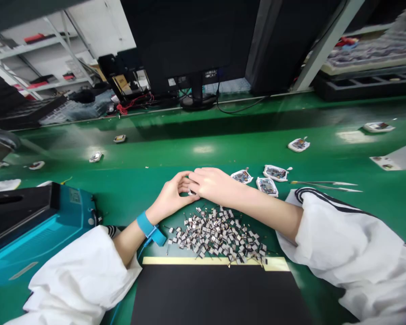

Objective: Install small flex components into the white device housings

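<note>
My left hand (172, 193), with a blue wrist strap (151, 229) on its wrist, curls its fingers against my right hand (211, 183). Between the two closed hands shows a sliver of a small whitish thing (191, 192); the fingers hide the rest, so its kind is unclear. Just below them lies a heap of small silvery components with dark leads (219, 232). Right of my right hand, partly behind the forearm, are white-cased circuit boards: one near the wrist (242, 176), one farther right (275, 173) and one nearer me (267, 186).
Tweezers (325, 184) lie on the green bench at the right. A teal and black machine (54, 225) stands at the left. A black mat (216, 293) with yellow tape (186, 260) is in front. A monitor (192, 36) stands behind, and more white-cased boards (298, 144) sit along the back strip.
</note>
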Tool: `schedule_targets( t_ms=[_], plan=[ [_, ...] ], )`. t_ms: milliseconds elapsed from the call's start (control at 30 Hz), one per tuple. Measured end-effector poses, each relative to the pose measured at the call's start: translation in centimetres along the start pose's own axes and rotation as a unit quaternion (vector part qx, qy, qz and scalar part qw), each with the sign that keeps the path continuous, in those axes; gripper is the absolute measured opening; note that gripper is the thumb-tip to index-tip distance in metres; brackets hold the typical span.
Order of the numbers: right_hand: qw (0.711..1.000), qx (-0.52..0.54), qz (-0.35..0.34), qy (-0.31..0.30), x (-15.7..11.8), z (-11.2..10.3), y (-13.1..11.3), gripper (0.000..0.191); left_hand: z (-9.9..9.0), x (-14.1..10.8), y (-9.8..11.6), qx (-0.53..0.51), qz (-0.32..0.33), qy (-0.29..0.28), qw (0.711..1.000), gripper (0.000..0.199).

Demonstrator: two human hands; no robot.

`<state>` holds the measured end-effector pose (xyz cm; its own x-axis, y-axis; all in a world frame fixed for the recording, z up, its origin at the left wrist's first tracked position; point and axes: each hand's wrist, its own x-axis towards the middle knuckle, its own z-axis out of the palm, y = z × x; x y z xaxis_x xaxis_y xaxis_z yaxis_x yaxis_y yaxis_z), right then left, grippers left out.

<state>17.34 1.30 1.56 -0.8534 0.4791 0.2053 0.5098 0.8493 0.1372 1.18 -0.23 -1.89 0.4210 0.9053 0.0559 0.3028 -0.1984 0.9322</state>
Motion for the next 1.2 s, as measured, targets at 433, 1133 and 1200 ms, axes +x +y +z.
schedule_targets(
  t_ms=[433, 1133, 1200],
  plan=[
    [0.949, 0.205, 0.216, -0.105, -10.4, 0.1, 7.6, 0.039, -4.5, 4.5, -1.8, 0.163, 0.054, 0.157, 0.973, 0.054],
    [0.936, 0.274, 0.218, -0.034, -0.4, 2.3, 1.4, 0.019, -4.2, -7.5, 2.0, 0.283, 0.072, -0.125, 0.948, 0.015],
    [0.938, 0.276, 0.211, -0.013, -0.4, 2.6, 1.2, 0.017, -4.0, -7.7, 2.0, 0.305, 0.077, -0.106, 0.943, 0.017]
  ],
)
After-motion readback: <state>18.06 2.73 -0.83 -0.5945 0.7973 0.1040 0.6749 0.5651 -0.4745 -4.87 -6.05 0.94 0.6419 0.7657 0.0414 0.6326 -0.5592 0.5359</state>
